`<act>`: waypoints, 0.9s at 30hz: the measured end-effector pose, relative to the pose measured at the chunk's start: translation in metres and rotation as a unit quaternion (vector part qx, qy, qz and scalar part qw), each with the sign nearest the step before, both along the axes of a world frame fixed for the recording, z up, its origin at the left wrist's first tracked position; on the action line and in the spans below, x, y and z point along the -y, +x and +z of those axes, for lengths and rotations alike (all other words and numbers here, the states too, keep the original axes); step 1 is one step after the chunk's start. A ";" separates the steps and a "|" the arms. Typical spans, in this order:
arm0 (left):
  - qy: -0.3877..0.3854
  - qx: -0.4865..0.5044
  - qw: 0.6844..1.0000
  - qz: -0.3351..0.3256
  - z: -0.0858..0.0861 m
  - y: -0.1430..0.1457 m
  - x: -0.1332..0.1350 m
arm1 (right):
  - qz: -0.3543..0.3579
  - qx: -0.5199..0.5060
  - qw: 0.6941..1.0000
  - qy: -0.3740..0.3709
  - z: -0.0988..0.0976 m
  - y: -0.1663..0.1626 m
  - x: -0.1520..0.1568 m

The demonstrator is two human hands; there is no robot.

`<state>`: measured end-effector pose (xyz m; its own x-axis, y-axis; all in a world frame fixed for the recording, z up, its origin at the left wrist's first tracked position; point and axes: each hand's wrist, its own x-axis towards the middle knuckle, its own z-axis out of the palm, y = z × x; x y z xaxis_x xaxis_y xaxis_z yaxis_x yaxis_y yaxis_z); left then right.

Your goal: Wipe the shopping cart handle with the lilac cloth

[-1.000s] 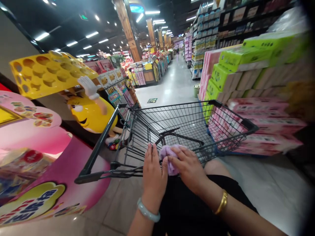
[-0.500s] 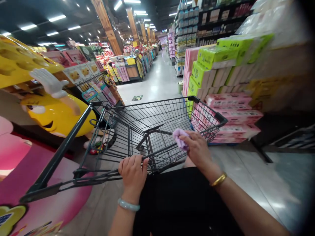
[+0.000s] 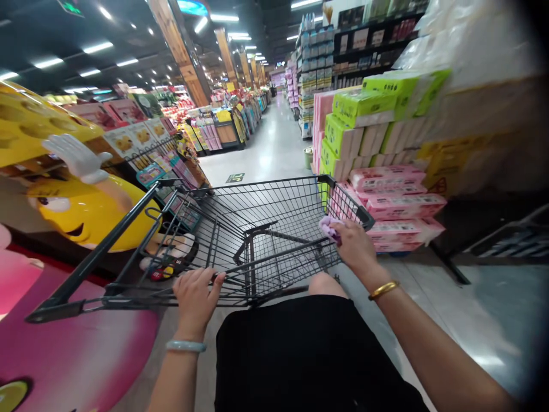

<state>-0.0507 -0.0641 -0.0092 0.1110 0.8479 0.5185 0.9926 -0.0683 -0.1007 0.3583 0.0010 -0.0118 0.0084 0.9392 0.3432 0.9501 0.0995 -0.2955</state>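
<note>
A dark metal shopping cart [image 3: 281, 246] stands sideways in front of me, its handle at the left and its wire basket bare inside. My left hand [image 3: 197, 294] is wrapped over the near top rail, toward the handle end. In my right hand [image 3: 355, 246] is a crumpled light purple cloth [image 3: 329, 227], pinched between thumb and fingers. The cloth lies against the near rail close to the basket's front right corner. Part of the cloth is hidden by my fingers.
Stacked green tissue packs [image 3: 364, 106] and pink tissue packs [image 3: 398, 206] stand beyond the cart's right end. A yellow candy figure [image 3: 94, 212] and a pink display [image 3: 98, 349] border the left. A shiny aisle floor [image 3: 274, 131] runs ahead between shelves.
My right hand has moved right along the near rail with the cloth, toward the front corner. My left hand has shifted left on the rail. The view has turned slightly.
</note>
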 end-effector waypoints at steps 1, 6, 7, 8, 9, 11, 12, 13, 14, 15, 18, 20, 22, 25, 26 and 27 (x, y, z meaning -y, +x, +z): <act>-0.002 0.001 1.000 -0.002 0.000 -0.006 -0.003 | -0.017 0.005 1.000 -0.009 0.000 0.004 0.000; -0.028 0.010 0.999 0.023 0.004 -0.035 -0.021 | 0.063 0.035 0.997 -0.037 0.007 -0.005 0.006; -0.040 0.016 0.999 0.033 0.004 -0.039 -0.024 | 0.080 0.033 0.995 -0.053 0.011 -0.004 0.004; -0.045 0.024 0.998 0.047 0.004 -0.042 -0.027 | 0.086 0.031 0.993 -0.073 0.015 -0.002 0.002; -0.038 0.037 0.996 0.067 0.004 -0.042 -0.030 | 0.079 0.032 0.992 -0.094 0.019 0.002 -0.002; 0.003 0.072 0.992 0.108 0.001 -0.032 -0.033 | 0.042 0.050 0.989 -0.130 0.025 0.010 -0.008; 0.032 0.096 0.987 0.126 -0.001 -0.021 -0.034 | 0.025 0.065 0.988 -0.136 0.026 0.013 -0.009; 0.032 0.112 0.987 0.108 -0.004 -0.007 -0.035 | 0.017 0.082 0.987 -0.134 0.027 0.014 -0.009; 0.006 0.120 0.991 0.064 -0.007 0.011 -0.035 | 0.017 0.096 0.987 -0.126 0.026 0.014 -0.007; -0.019 0.130 0.991 0.022 -0.009 0.030 -0.035 | 0.024 0.106 0.987 -0.115 0.024 0.013 -0.004; -0.052 0.164 0.984 -0.034 -0.014 0.084 -0.034 | 0.047 0.117 0.987 -0.103 0.020 0.007 0.005; -0.069 0.191 0.979 -0.031 -0.014 0.106 -0.036 | 0.053 0.118 0.985 -0.114 0.020 0.003 0.008; -0.085 0.202 0.975 -0.027 -0.011 0.113 -0.039 | 0.054 0.124 0.984 -0.119 0.021 0.000 0.009; -0.101 0.199 0.974 -0.039 -0.008 0.106 -0.044 | 0.053 0.129 0.983 -0.120 0.023 -0.002 0.011; -0.104 0.197 0.974 -0.044 -0.007 0.102 -0.045 | 0.053 0.128 0.983 -0.119 0.022 -0.002 0.013; -0.107 0.197 0.973 -0.048 -0.007 0.099 -0.045 | 0.051 0.127 0.984 -0.118 0.021 -0.002 0.015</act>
